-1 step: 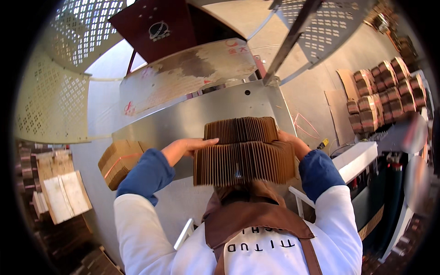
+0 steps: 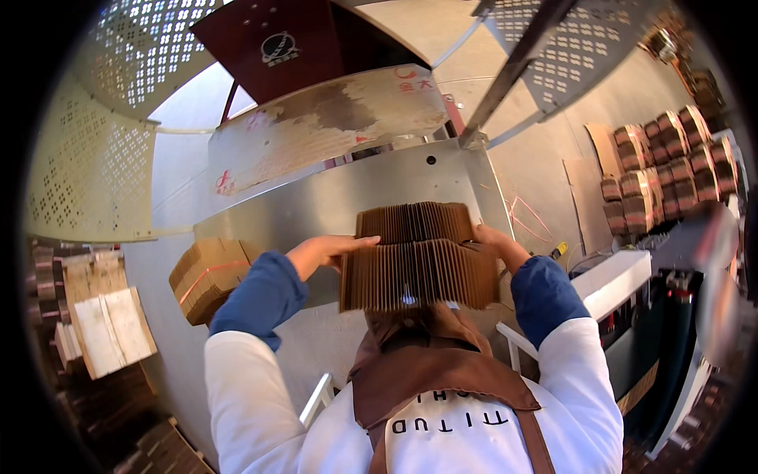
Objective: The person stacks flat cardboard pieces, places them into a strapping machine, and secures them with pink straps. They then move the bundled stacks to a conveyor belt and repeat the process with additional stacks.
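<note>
A stack of brown folded cardboard pieces [image 2: 418,272] stands on edge between my two hands in front of my chest. Its many thin edges face up in two stepped rows. My left hand [image 2: 328,250] grips the left end, thumb lying along the step between the rows. At the opposite end my right hand [image 2: 500,245] presses inward, most of its fingers hidden by the cardboard. Under and beyond the stack lies the metal table [image 2: 332,201] of a machine. Whether the stack rests on its near edge cannot be told.
A banded cardboard bundle [image 2: 207,278] sits at the table's left end. Beyond the table rise a stained metal panel [image 2: 316,130] and a dark red machine housing [image 2: 268,47]. Perforated guards [image 2: 99,178] flank it. Banded bundles [image 2: 671,170] are piled at right, near a white-framed machine [image 2: 612,278].
My hands have come slightly closer together, and the stack between them looks a little narrower. Its near edge sits slightly farther from me.
</note>
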Demonstrator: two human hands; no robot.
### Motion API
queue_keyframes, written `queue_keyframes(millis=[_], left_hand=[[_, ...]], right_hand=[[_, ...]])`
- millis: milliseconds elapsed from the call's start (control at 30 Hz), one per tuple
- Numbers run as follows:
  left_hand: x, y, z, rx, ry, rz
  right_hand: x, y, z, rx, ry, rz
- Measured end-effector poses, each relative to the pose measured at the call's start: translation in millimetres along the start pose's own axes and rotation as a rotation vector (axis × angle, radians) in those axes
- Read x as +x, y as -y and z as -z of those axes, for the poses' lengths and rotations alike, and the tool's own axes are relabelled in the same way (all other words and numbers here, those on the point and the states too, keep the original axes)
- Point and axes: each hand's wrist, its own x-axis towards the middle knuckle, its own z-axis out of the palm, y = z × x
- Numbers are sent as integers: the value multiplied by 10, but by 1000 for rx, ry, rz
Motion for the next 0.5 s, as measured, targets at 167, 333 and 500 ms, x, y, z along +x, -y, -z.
queue_keyframes(millis=[167, 333, 500], left_hand=[[411, 135, 271, -95, -21, 28], [515, 362, 350, -266, -41, -6], [453, 431, 313, -489, -71, -129]], right_hand=[[532, 304, 116, 547, 156, -628], [506, 354, 235, 647, 221, -607], [499, 479, 379, 622, 278, -549]])
